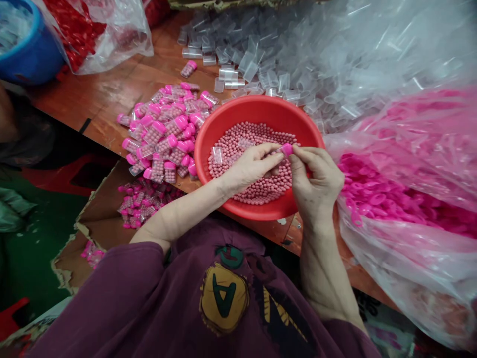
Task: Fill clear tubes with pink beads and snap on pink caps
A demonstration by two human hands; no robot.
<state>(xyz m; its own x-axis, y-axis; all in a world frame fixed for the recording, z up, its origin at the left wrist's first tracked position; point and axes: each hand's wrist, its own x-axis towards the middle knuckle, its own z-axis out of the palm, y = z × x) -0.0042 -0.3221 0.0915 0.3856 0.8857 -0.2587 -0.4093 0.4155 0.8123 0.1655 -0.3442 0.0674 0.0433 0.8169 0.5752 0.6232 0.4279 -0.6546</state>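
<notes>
A long wooden workbench (122, 84) runs across the view, with its supplies spread around the person so that each seems to lie within arm's reach. The largest mass is a clear plastic bag of pink caps (387, 199), slumped on the person's right. Beyond the bench's middle spreads a heap of clear plastic tubes (238, 64), too many to count, and one capped tube (188, 68) lies apart at its edge. On the left sit dozens of filled, pink-capped tubes (164, 134), with a smaller heap on a torn cardboard sheet (100, 214) below the bench edge. A blue tub (30, 54) and a bag of red pieces (74, 35) stand farther off. One red plastic basin (261, 112) sits directly before the plum sweatshirt (208, 298), its raised rim apparently keeping hundreds of pink beads (257, 134) gathered between both hands. Two loose clear tubes (216, 155) rest on those beads. Above the basin, the left hand (253, 166) and right hand (316, 184) are closed in a fine pinch, their fingertips meeting on one pink cap (286, 149); whether a tube lies hidden within the left fingers, I cannot tell.
</notes>
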